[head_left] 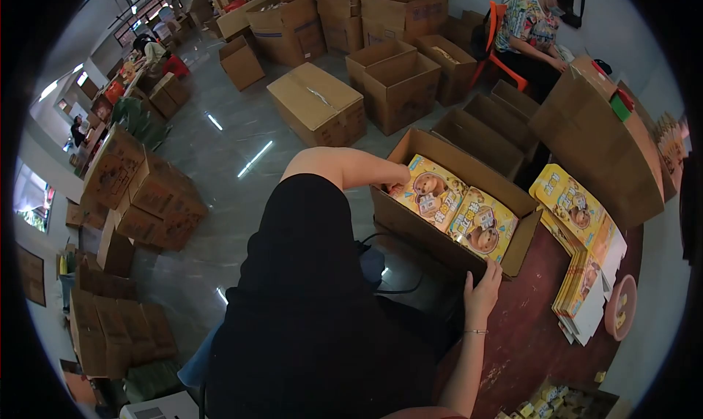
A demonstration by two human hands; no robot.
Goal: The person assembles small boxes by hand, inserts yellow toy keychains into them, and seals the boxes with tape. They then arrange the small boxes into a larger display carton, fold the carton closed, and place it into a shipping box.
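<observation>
An open cardboard box [439, 247] stands in front of me, with yellow printed packages [480, 225] lying side by side in it. Each package shows a round brown animal picture. My left hand [399, 179] reaches over the box's left end. Its fingers are curled down at the edge of the left package, and what they hold, if anything, is hidden. Against the outside of the box near its front right corner rests my right hand [483, 291], fingers stretched and thumb apart.
Right of the box, a stack of yellow printed cartons [575, 207] lies on a dark red table [523, 309] beside a pink bowl [621, 309]. A closed carton [315, 100] and several open ones stand beyond. A person [531, 35] sits on an orange chair [492, 35].
</observation>
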